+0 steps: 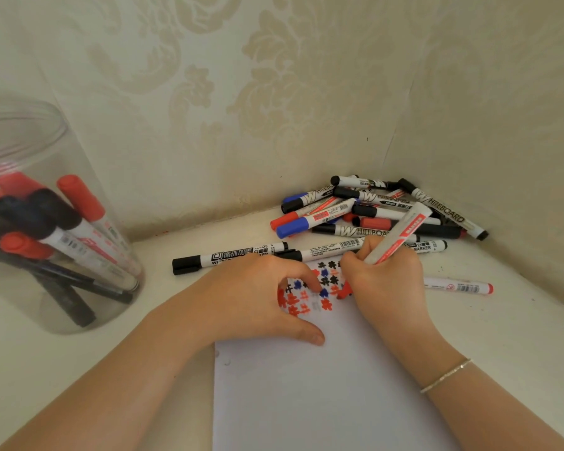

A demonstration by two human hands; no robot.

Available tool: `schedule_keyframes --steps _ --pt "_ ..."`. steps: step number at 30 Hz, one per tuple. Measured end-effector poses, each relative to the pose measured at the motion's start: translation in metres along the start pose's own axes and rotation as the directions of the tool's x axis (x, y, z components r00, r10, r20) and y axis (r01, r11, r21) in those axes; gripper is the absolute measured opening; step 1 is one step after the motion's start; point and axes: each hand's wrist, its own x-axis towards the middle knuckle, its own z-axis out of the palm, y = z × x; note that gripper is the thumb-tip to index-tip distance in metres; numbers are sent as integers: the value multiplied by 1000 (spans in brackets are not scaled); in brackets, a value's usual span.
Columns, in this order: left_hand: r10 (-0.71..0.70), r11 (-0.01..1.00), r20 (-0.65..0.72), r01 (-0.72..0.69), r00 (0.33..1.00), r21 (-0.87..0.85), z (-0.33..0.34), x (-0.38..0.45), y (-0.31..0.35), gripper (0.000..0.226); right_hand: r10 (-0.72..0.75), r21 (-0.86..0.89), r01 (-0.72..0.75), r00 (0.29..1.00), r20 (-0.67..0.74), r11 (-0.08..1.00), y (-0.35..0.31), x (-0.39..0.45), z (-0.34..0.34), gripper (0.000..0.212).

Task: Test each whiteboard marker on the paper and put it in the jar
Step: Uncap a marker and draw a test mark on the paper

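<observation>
A red whiteboard marker (399,234) is gripped in the right hand (383,281), its fingers curled round the lower barrel while the white body slants up and away to the right; its red tip (344,290) meets the sheet of paper (323,385) just below the curled fingers. The left hand (258,297) rests on the paper's top left part with fingers bent and thumb stretched along the sheet toward the right hand, holding the page flat; a red cap (281,298) appears to sit under its fingers, though most of it is hidden. Between the two hands lies a cluster of red, blue and black test marks (323,283). Just beyond the left hand's knuckles lies a black-capped marker (228,257), and another black marker (323,250) stretches from there toward the right hand. Beyond the right hand, in the corner, sits a pile of markers (372,209) with black, blue and red caps. To the right of the right hand a lone red-ended marker (458,285) lies on the white surface (163,304). Well to the left of the left hand stands a clear plastic jar (43,222), holding red- and black-capped markers. A thin bracelet (445,375) circles the right wrist.
</observation>
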Motion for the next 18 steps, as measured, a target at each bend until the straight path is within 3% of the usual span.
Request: schedule_keyframes --steps 4,8,11,14,18 --pt "4 1000 -13 -4 1000 7 0 0 -1 54 -36 -9 36 998 44 999 -4 -3 1 41" --pt "1 1000 -45 -1 999 1 1 0 -2 54 -47 -9 48 997 65 999 -1 -3 1 41" --pt "0 1000 -40 0 999 -5 2 0 -4 55 27 194 -26 1000 -2 981 -4 0 -4 33" --pt "12 1000 -26 -12 1000 -6 3 0 -4 54 84 460 -70 996 -9 885 -9 3 -9 27" --pt "6 994 -53 -12 999 -110 6 1 -13 45 38 486 -61 998 57 872 -3 6 -11 17"
